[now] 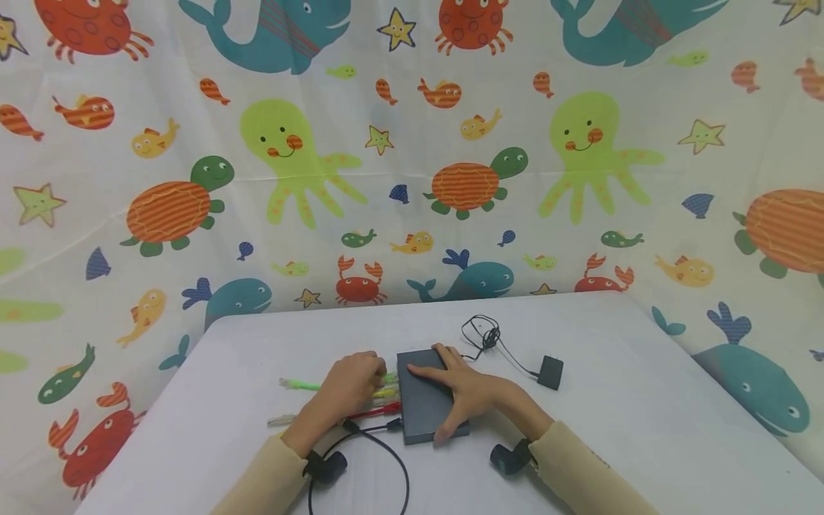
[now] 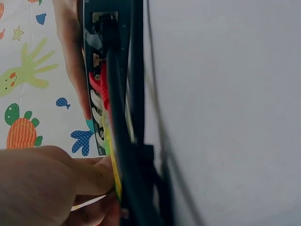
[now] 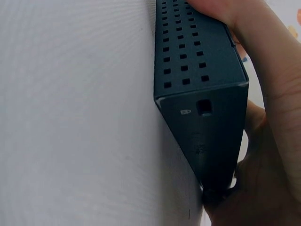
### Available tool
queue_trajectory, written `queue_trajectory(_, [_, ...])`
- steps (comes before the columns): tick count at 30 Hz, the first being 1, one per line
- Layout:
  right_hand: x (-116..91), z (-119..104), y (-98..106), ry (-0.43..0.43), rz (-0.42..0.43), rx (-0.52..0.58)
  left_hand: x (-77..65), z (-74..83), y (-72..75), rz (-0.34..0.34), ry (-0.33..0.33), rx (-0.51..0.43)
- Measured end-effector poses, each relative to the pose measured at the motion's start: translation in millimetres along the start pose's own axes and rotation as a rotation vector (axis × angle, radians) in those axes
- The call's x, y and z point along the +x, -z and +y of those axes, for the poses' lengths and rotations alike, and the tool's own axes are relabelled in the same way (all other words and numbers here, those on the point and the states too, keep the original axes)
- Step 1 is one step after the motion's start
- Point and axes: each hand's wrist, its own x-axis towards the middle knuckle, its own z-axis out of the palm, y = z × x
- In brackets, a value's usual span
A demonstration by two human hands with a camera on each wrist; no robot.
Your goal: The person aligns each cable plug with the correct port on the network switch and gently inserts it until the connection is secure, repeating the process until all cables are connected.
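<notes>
A flat dark grey network switch (image 1: 426, 400) lies on the table, its port side facing left. My right hand (image 1: 473, 390) spans its top and grips it, with the thumb at the near edge and fingertips toward the far edge. At the port side, my left hand (image 1: 357, 379) pinches a green Ethernet cable (image 1: 390, 377) at its plug end; the fingertips are partly hidden. Nearer me, yellow (image 1: 386, 393) and red Ethernet cables (image 2: 104, 89) meet the ports, along with a whitish one. A black cable (image 2: 113, 42) sits in the nearest port.
Behind the switch lies a coiled thin black cord (image 1: 491, 336), running to a black power adapter (image 1: 550, 373) at the right. Loose cable ends, one with a green plug (image 1: 299, 385), stretch left past my left arm. The black cable loops toward the front. A patterned curtain (image 1: 399, 143) hangs behind the white table (image 1: 611, 400).
</notes>
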Motion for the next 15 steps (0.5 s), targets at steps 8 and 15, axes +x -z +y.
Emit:
queue_trajectory(8, [-2.4,1.9,-0.9,0.001,0.007,-0.003,0.5,-2.2,4.5,-0.037,-0.006,-0.064])
queue_trajectory(15, [-1.9,2.1,-1.2,0.001,0.006,-0.016,-2.0,-4.4,7.0,-0.071,0.006,-0.121])
